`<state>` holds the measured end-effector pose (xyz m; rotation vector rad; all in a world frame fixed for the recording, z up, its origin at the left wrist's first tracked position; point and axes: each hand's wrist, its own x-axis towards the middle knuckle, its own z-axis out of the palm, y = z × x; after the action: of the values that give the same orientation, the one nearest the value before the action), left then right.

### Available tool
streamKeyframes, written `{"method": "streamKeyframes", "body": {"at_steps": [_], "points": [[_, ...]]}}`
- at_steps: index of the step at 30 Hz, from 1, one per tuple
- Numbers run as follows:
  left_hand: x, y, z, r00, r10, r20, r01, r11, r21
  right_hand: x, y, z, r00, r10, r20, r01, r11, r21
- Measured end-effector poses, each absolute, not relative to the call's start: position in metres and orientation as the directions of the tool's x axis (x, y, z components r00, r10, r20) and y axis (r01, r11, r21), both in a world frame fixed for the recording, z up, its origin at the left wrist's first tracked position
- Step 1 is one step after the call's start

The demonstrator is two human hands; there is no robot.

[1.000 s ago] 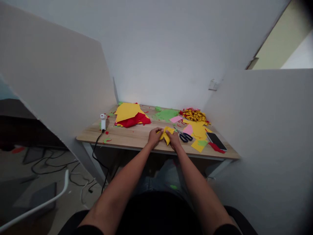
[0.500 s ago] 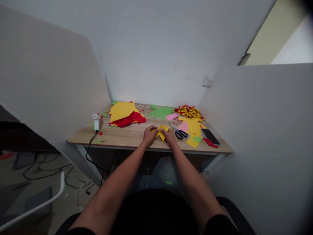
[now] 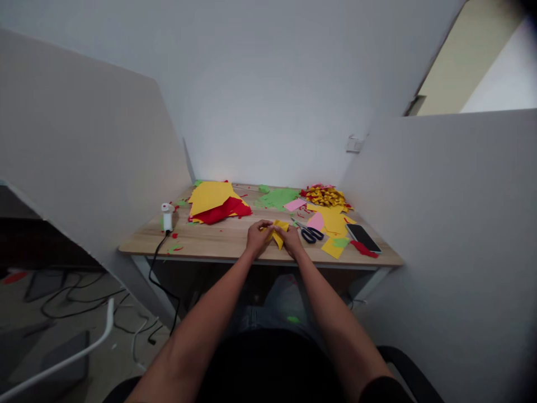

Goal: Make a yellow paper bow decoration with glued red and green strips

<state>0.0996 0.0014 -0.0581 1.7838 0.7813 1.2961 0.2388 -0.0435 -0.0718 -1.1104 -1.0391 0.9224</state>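
Between my hands, just above the front of the table, is a small folded piece of yellow felt or paper point(image 3: 278, 238). My left hand point(image 3: 258, 237) pinches its left side, fingers curled behind it. From the right, my right hand point(image 3: 291, 239) grips the other side, thumb near the middle fold. The fingertips partly cover the piece. Scissors point(image 3: 311, 234) with dark handles lie right beside my right hand, blades pointing away to the left.
A glue gun point(image 3: 166, 217) with a black cord stands at the left. Yellow sheets point(image 3: 212, 195) and red pieces point(image 3: 220, 211) lie back left, green scraps point(image 3: 279, 197) at the back. A yellow pile point(image 3: 325, 196) and a phone point(image 3: 363, 238) are at the right. Partitions flank the table.
The view has tilted slightly upward, so the table sits lower in the picture. Both hands still hold the yellow piece, which looks narrower and more folded between the fingers.
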Motion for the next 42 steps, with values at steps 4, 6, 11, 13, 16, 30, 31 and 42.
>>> {"method": "streamKeyframes", "body": {"at_steps": [4,6,11,13,16,30,31,42], "points": [[0.1,-0.001,-0.058,0.281,0.827,0.487,0.021,-0.512,0.859,0.238,-0.045,-0.069,0.278,0.941,0.193,-0.075,0.221,-0.972],[0.1,-0.002,-0.058,0.271,0.827,0.493,0.031,-0.52,0.854,0.238,-0.046,-0.069,0.29,0.937,0.194,-0.082,0.226,-0.971],[0.096,-0.004,-0.058,0.239,0.828,0.508,0.099,-0.541,0.835,0.239,-0.047,-0.069,0.295,0.94,0.171,-0.096,0.207,-0.974],[0.095,-0.005,-0.056,0.233,0.83,0.507,0.116,-0.542,0.833,0.239,-0.047,-0.069,0.292,0.943,0.158,-0.098,0.193,-0.976],[0.095,-0.008,-0.053,0.227,0.831,0.507,0.12,-0.541,0.832,0.238,-0.045,-0.07,0.292,0.945,0.147,-0.099,0.183,-0.978],[0.092,-0.01,-0.047,0.065,0.863,0.501,0.111,-0.505,0.856,0.236,-0.046,-0.068,0.249,0.948,0.2,-0.049,0.218,-0.975],[0.092,-0.01,-0.048,0.06,0.863,0.502,0.114,-0.505,0.855,0.236,-0.047,-0.067,0.242,0.949,0.204,-0.047,0.221,-0.974],[0.094,-0.004,-0.053,0.122,0.878,0.464,0.049,-0.472,0.88,0.237,-0.047,-0.07,0.22,0.954,0.205,-0.03,0.216,-0.976]]}}
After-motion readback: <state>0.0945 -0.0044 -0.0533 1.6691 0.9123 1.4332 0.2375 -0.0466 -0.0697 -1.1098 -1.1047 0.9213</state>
